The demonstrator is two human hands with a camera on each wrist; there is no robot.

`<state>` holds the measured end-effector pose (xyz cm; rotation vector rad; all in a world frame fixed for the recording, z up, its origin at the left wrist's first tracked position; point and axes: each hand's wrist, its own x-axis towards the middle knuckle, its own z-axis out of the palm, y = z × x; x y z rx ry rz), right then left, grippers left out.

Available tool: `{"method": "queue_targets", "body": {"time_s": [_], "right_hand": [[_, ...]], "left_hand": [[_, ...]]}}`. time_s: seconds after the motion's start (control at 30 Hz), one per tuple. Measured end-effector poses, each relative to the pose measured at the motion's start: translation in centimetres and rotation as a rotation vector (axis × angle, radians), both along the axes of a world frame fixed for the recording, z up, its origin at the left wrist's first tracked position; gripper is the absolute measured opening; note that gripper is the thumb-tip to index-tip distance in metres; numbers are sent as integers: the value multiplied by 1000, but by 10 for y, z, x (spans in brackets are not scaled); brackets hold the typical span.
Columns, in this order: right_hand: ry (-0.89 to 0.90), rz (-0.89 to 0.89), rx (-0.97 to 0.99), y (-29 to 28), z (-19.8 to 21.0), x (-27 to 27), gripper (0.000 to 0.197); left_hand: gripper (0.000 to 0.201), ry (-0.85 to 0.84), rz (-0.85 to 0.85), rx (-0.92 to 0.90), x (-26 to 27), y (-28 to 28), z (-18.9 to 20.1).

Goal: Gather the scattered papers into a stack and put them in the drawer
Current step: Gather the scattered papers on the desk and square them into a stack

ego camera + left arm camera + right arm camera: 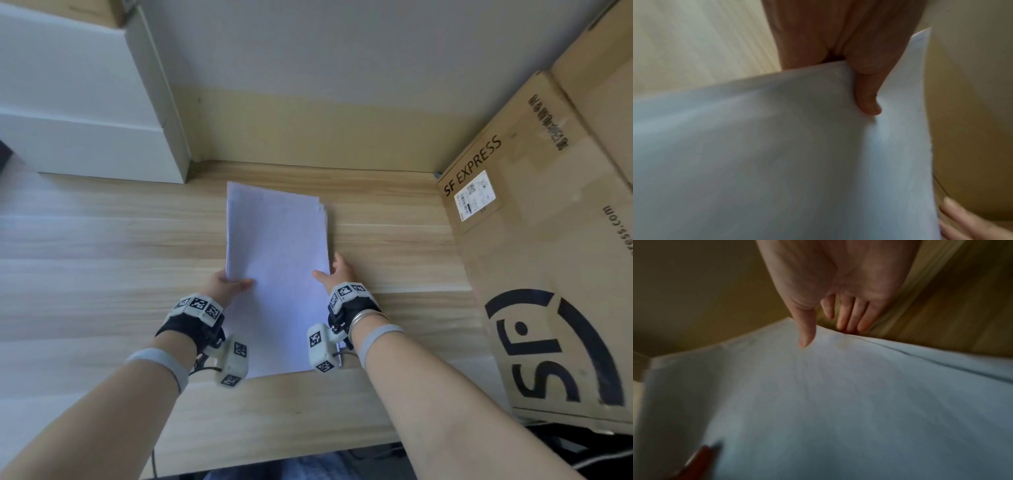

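Note:
A stack of white papers (277, 257) lies lengthwise on the wooden desk (102, 274), its sheets slightly fanned at the far right corner. My left hand (229, 282) grips the stack's left edge. In the left wrist view its thumb (867, 100) lies on top of the papers (777, 162) and the fingers are hidden beneath them. My right hand (334, 274) is at the stack's right edge. In the right wrist view the fingers (851, 321) are straight with their tips against the edge of the papers (838, 402), and the thumb (805, 334) reaches over the top sheet.
A large SF Express cardboard box (548, 274) stands on the desk close to the right. A white unit (85, 137) stands at the back left. The wall closes the back. The desk's front edge runs below my forearms. A blurred red thing (696, 462) shows low in the right wrist view.

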<state>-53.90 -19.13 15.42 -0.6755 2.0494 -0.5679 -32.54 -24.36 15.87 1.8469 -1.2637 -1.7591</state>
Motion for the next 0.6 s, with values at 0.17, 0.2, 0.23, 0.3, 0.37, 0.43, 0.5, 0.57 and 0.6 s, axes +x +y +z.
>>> {"method": "queue_targets", "body": {"time_s": [0.17, 0.2, 0.23, 0.3, 0.37, 0.43, 0.5, 0.57, 0.6], "right_hand": [[-93, -157, -272, -18, 49, -19, 44], [-118, -166, -362, -23, 64, -22, 35], [-137, -155, -441, -27, 82, -24, 32], [-141, -117, -542, -36, 114, -24, 33], [-131, -91, -585, -41, 135, -21, 35], [-118, -90, -584, -45, 146, -17, 35], [-128, -115, -571, -44, 152, -12, 32], [-162, -127, -579, -42, 154, -8, 32], [-173, -128, -583, -41, 155, -6, 33]], "left_hand": [[8, 113, 27, -149, -9, -20, 44], [9, 145, 46, -191, -11, -28, 55], [14, 166, 61, -230, -12, -35, 64], [29, 168, 91, -324, -15, -47, 83], [21, 196, 122, -392, -17, -54, 99], [10, 239, 141, -424, -18, -59, 109], [24, 273, 160, -434, -17, -60, 113], [24, 302, 156, -430, -15, -57, 118], [23, 327, 163, -430, -13, -57, 120]]}}
